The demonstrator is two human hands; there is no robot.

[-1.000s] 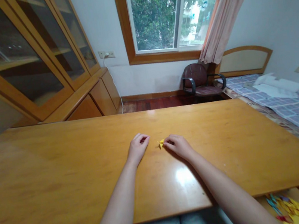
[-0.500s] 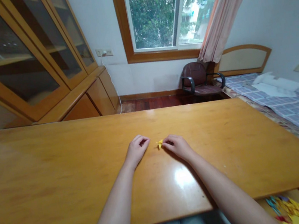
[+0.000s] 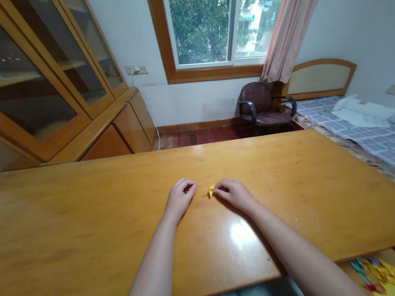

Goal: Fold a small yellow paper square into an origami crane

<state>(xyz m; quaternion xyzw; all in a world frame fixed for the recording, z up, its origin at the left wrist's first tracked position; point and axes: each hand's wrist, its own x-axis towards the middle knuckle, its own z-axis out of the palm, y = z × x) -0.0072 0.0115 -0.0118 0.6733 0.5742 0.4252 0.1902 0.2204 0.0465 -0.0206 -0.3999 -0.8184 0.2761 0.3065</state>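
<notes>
A small folded yellow paper piece (image 3: 210,190) lies on the long wooden table (image 3: 82,226), near its middle. My right hand (image 3: 234,193) rests on the table with its fingertips pinched on the right side of that paper. My left hand (image 3: 180,198) rests a little to the left of the paper, fingers curled loosely inward, not touching it, with nothing visible in it.
A pile of coloured paper pieces (image 3: 381,276) sits low at the right, beside the table's near edge. Glass-door wooden cabinets (image 3: 33,84) line the left wall. A dark office chair (image 3: 263,105) stands under the window, and a bed (image 3: 387,138) runs along the right.
Both hands and the yellow paper stay as they were. Only the camera has shifted slightly.
</notes>
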